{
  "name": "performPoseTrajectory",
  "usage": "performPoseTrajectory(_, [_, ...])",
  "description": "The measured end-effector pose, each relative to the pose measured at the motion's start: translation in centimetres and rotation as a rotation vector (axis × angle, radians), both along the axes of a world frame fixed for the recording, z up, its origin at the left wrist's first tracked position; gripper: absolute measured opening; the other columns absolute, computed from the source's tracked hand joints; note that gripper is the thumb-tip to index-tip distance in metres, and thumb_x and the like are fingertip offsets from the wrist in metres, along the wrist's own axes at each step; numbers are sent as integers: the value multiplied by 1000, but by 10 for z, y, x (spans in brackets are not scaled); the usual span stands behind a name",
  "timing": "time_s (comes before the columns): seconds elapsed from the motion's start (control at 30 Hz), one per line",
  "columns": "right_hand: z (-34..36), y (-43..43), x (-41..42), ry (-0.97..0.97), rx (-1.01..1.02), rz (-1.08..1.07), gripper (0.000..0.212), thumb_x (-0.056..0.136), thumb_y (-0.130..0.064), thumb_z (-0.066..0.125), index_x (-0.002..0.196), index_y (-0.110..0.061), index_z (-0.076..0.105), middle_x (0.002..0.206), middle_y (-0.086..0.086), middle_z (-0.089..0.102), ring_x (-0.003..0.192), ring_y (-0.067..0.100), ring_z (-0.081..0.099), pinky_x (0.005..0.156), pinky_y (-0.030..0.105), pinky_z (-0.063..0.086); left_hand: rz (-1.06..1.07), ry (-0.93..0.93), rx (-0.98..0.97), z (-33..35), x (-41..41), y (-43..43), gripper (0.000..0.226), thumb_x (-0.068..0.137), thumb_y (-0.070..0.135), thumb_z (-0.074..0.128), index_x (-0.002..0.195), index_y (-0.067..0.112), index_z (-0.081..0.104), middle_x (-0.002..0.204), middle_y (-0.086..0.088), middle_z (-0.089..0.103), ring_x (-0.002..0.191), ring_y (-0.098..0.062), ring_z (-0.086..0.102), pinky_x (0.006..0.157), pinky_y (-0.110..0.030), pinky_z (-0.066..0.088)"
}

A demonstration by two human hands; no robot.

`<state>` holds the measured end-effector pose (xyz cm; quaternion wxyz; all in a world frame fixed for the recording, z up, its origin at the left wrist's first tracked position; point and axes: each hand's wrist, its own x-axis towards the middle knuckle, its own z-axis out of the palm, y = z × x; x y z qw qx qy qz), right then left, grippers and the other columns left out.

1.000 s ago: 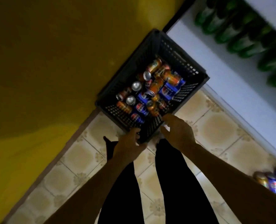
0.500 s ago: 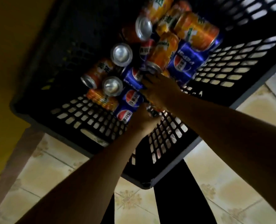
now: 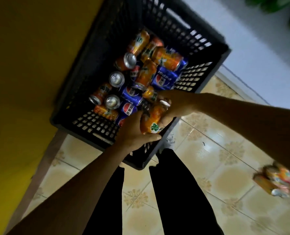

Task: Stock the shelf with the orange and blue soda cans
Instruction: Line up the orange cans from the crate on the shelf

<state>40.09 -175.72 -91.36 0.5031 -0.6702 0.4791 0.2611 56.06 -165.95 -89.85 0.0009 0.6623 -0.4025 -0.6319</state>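
L hand [image 3: 134, 131] & R hand [image 3: 176, 106] both grip orange can [image 3: 153, 121], now lifted to crate [image 3: 123, 22] near wall.

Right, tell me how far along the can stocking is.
Done: a blurred cluster of cans lies at the lower right, possibly shelved already; I cannot tell. In hand: the left hand and right hand both grip one orange can over the near corner of the crate. Left: many orange and blue cans lie loose in the crate, so most of the job looks ahead.
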Motion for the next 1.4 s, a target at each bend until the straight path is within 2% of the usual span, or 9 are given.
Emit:
performPoseTrajectory(0.17, [119,-19,-47,-112,196,-363,69,75,-45,75,135,-23,47,140,5,45,118,27,52,89,35,49,28,143,63,107,-22,-24,71,54,45,83,117,27,55,106,7,68,98,-12,66,86,-42,55])
performPoseTrajectory(0.3, [230,-12,-76,-226,179,-694,43,84,-40,67,120,-21,57,122,2,56,105,18,58,86,25,49,189,271,151,206,-49,-38,33,82,10,71,101,32,56,98,10,65,88,-11,64,71,-19,55])
performPoseTrajectory(0.37, [280,8,-88,-289,232,-929,23,83,-40,67,99,-25,60,107,1,63,89,12,62,70,18,51,300,309,250,254,-63,-34,25,87,12,65,93,33,52,94,9,62,85,-13,61,75,-27,54])
performPoseTrajectory(0.43, [320,32,-97,-328,246,-1082,35,77,-49,67,101,-24,60,104,1,66,88,13,64,70,22,51,373,355,299,298,-70,-28,22,87,13,63,92,31,52,95,4,62,88,-18,61,85,-39,53])
performPoseTrajectory(0.57, [383,87,-95,-474,213,-1310,66,68,-66,57,115,-19,61,110,7,69,98,21,67,92,38,51,276,435,230,372,-72,-9,36,72,25,76,102,29,57,94,4,71,91,-18,68,86,-40,55])
performPoseTrajectory(0.77, [461,166,-50,-917,173,-1640,48,84,-58,45,117,-29,63,118,6,68,111,25,64,95,41,51,81,552,139,449,-68,19,67,51,41,74,114,23,57,107,-6,70,96,-26,68,74,-35,57])
performPoseTrajectory(0.93, [505,212,-39,-974,-35,-1679,71,73,-53,72,128,-12,55,123,14,64,116,32,60,103,52,43,-120,617,49,492,-60,46,57,51,43,73,104,30,60,95,8,74,91,-12,70,76,-30,54])
performPoseTrajectory(1.13, [533,258,-59,-917,-203,-1712,55,81,-47,64,125,-15,59,118,9,67,113,27,62,104,48,42,-304,675,38,523,-81,73,41,67,23,79,100,31,56,81,17,73,77,-1,69,65,-17,54])
performPoseTrajectory(1.4, [550,268,-113,-965,-287,-1760,51,79,-45,62,120,-13,62,114,8,69,109,22,64,98,37,45,-415,626,-69,543,-143,72,58,57,42,76,110,30,58,100,7,73,95,-11,69,80,-27,53])
